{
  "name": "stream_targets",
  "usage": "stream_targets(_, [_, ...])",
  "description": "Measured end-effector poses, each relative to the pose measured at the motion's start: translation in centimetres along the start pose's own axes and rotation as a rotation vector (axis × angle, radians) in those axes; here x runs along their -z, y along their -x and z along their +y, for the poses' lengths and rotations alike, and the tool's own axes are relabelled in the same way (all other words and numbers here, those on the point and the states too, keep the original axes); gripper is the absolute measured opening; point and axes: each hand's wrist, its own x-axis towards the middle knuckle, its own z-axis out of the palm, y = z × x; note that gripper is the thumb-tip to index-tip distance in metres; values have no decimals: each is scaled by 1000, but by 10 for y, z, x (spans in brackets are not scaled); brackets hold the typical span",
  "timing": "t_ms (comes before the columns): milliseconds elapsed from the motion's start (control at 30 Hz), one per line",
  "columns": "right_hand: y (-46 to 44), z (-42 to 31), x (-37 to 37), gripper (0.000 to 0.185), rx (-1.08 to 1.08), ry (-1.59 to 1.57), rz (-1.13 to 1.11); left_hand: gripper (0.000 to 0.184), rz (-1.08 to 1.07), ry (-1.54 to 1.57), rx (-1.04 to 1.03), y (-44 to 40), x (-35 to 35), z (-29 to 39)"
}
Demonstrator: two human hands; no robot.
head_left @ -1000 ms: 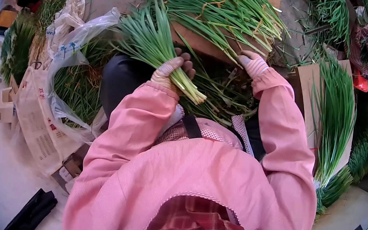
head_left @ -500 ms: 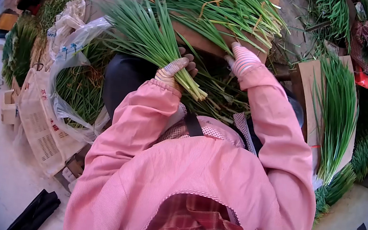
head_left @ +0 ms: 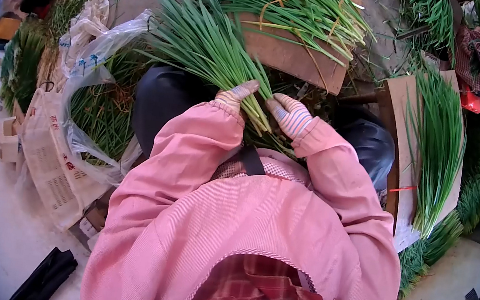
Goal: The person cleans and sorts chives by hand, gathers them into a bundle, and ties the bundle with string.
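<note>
Inside the left hand (head_left: pixel 237 93) — green stalks (head_left: pixel 214 50)

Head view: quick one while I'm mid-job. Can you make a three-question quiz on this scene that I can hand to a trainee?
1. Multiple choice: where does the left hand hold the bunch of green stalks?
A) near the pale lower ends
B) at the leaf tips
C) it holds no stalks

2. True or false: the larger heap ahead of the hands lies inside a clear plastic bag.

3. Fill in: the glove on the right hand has a ____ pattern.

Key:
1. A
2. False; it lies on a brown board.
3. Striped
</note>
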Motion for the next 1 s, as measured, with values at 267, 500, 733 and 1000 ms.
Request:
stream_targets(267, [15,-14,33,26,-349,-508,-79,39,348,219,152,32,-21,21])
stream_targets(500, [21,-17,1,23,96,251,-200,25,188,173,80,23,-28,13])
stream_targets(733, [36,-53,8,18,206,686,-285,33,287,228,-10,23,-29,43])
stream_targets(1000, [26,-77,9,18,458,795,-205,44,149,130,-540,46,-37,91])
